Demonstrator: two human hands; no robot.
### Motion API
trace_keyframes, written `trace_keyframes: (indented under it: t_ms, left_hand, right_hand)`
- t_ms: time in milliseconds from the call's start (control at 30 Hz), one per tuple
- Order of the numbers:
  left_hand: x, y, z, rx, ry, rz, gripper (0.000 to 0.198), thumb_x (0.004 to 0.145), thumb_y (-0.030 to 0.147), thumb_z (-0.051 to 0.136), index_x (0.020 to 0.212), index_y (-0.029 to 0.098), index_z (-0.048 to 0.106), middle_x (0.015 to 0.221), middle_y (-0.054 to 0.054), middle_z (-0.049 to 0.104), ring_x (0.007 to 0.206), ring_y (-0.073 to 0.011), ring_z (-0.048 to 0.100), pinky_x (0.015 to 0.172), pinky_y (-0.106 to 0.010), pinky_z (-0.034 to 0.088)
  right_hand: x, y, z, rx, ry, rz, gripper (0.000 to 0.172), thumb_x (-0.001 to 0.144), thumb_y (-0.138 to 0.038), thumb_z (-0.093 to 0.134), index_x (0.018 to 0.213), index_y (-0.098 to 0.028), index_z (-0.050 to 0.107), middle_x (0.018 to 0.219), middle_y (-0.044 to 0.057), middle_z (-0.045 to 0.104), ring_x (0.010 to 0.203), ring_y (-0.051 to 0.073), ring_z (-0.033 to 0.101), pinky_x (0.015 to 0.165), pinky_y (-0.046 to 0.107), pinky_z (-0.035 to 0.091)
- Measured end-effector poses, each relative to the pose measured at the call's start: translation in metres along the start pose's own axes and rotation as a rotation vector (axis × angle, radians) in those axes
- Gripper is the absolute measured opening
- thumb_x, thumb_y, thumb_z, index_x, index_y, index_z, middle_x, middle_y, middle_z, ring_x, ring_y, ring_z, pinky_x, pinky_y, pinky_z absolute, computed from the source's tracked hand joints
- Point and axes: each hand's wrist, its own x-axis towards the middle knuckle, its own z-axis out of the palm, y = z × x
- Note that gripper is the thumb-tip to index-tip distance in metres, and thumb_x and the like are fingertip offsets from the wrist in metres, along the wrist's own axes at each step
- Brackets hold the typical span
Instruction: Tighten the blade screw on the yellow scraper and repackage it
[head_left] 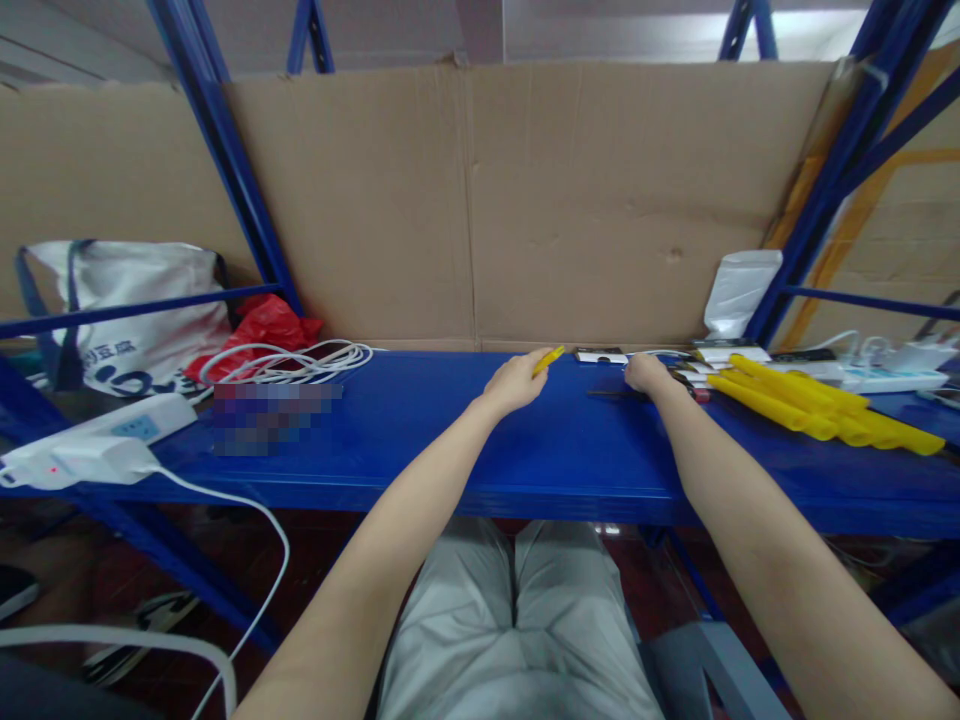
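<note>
My left hand [515,384] is closed around a slim yellow piece [549,360], whose end sticks out past the fingers above the blue tabletop [420,430]. The kind of piece is not clear. Further right, my right hand [646,374] is curled closed near the table's back part; what it holds, if anything, is hidden. Just below it a thin dark rod [609,394] points to the left. A small black-and-white box [600,356] lies between the two hands. Right of my right hand, several yellow tube-like pieces [810,400] lie in a pile.
Small packets [727,352] and a red item [701,395] lie by the yellow pile. A white pouch [739,290] leans by the right blue post. At left are a power strip [142,425], coiled white cable [315,362], red bag [262,330] and cloth bag [150,300]. Cardboard [360,220] closes the back.
</note>
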Motion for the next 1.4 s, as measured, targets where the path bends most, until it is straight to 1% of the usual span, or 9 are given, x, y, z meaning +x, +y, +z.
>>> trace_keyframes:
  t_ms: [100, 200, 267, 367, 500, 633, 1033, 1267, 1400]
  left_hand:
    - [0.005, 0.005, -0.007, -0.306, 0.114, -0.092, 0.017, 0.088, 0.009, 0.054, 0.101, 0.015, 0.064, 0.082, -0.004, 0.068, 0.077, -0.0159, 0.066, 0.074, -0.024, 0.049]
    - [0.003, 0.013, -0.013, -0.628, 0.121, -0.291, 0.013, 0.092, 0.011, 0.048, 0.082, 0.018, 0.052, 0.059, 0.007, 0.049, 0.041, -0.0055, 0.042, 0.047, -0.017, 0.036]
    - [0.001, 0.018, -0.014, -0.788, 0.093, -0.391, 0.020, 0.093, 0.009, 0.045, 0.076, 0.019, 0.044, 0.056, 0.009, 0.042, 0.034, -0.0034, 0.032, 0.039, -0.016, 0.027]
    - [-0.001, 0.020, -0.012, -0.914, 0.015, -0.484, 0.023, 0.093, 0.006, 0.042, 0.074, 0.020, 0.040, 0.054, 0.010, 0.041, 0.033, -0.0031, 0.032, 0.037, -0.017, 0.023]
    - [0.000, 0.016, -0.006, -0.948, -0.071, -0.559, 0.022, 0.092, 0.005, 0.042, 0.076, 0.019, 0.042, 0.051, 0.010, 0.041, 0.032, -0.0034, 0.033, 0.036, -0.017, 0.025]
    - [0.000, 0.013, -0.002, -0.926, -0.139, -0.577, 0.020, 0.091, 0.004, 0.042, 0.078, 0.018, 0.045, 0.050, 0.009, 0.041, 0.032, -0.0042, 0.035, 0.035, -0.016, 0.027]
    - [0.000, 0.010, 0.002, -0.896, -0.154, -0.569, 0.016, 0.088, 0.004, 0.045, 0.079, 0.017, 0.049, 0.051, 0.008, 0.043, 0.036, -0.0059, 0.039, 0.041, -0.018, 0.033]
    - [-0.001, 0.014, -0.001, -0.875, -0.198, -0.576, 0.018, 0.090, 0.003, 0.042, 0.080, 0.017, 0.048, 0.051, 0.008, 0.044, 0.034, -0.0057, 0.037, 0.038, -0.018, 0.028]
    - [-0.001, 0.014, -0.001, -0.881, -0.198, -0.575, 0.018, 0.090, 0.004, 0.042, 0.080, 0.017, 0.047, 0.050, 0.008, 0.044, 0.034, -0.0049, 0.037, 0.039, -0.017, 0.031]
  right_hand:
    - [-0.010, -0.010, -0.010, -0.016, -0.047, 0.004, 0.031, 0.077, -0.004, 0.055, 0.101, -0.008, 0.072, 0.107, 0.022, 0.071, 0.111, 0.030, 0.065, 0.093, 0.034, 0.049]
    - [-0.015, -0.020, -0.016, 0.092, -0.008, -0.019, 0.032, 0.075, -0.001, 0.054, 0.100, -0.012, 0.071, 0.104, 0.017, 0.072, 0.107, 0.027, 0.066, 0.092, 0.032, 0.049]
    - [-0.016, -0.028, -0.018, 0.218, 0.057, -0.048, 0.030, 0.076, -0.001, 0.053, 0.098, -0.013, 0.068, 0.100, 0.015, 0.071, 0.101, 0.024, 0.067, 0.089, 0.031, 0.049]
    - [-0.018, -0.043, -0.018, 0.490, 0.115, -0.157, 0.022, 0.076, -0.003, 0.054, 0.092, -0.016, 0.062, 0.088, 0.009, 0.069, 0.086, 0.019, 0.066, 0.084, 0.031, 0.051]
    - [-0.027, -0.067, -0.019, 0.877, 0.082, -0.341, 0.017, 0.075, -0.006, 0.058, 0.083, -0.020, 0.053, 0.076, 0.001, 0.062, 0.073, 0.014, 0.061, 0.077, 0.030, 0.053]
    - [-0.039, -0.087, -0.019, 1.025, 0.013, -0.446, 0.019, 0.073, -0.006, 0.060, 0.079, -0.021, 0.050, 0.072, -0.003, 0.058, 0.069, 0.012, 0.059, 0.075, 0.030, 0.053]
    - [-0.048, -0.094, -0.018, 0.969, -0.050, -0.371, 0.020, 0.074, -0.006, 0.064, 0.085, -0.019, 0.054, 0.076, 0.000, 0.063, 0.074, 0.013, 0.062, 0.077, 0.030, 0.054]
    - [-0.054, -0.097, -0.022, 0.977, -0.106, -0.306, 0.022, 0.074, -0.004, 0.064, 0.089, -0.018, 0.055, 0.078, 0.000, 0.063, 0.074, 0.012, 0.062, 0.079, 0.030, 0.053]
    - [-0.053, -0.097, -0.023, 0.992, -0.134, -0.296, 0.022, 0.075, -0.005, 0.063, 0.091, -0.018, 0.056, 0.079, 0.000, 0.064, 0.074, 0.012, 0.062, 0.079, 0.030, 0.054]
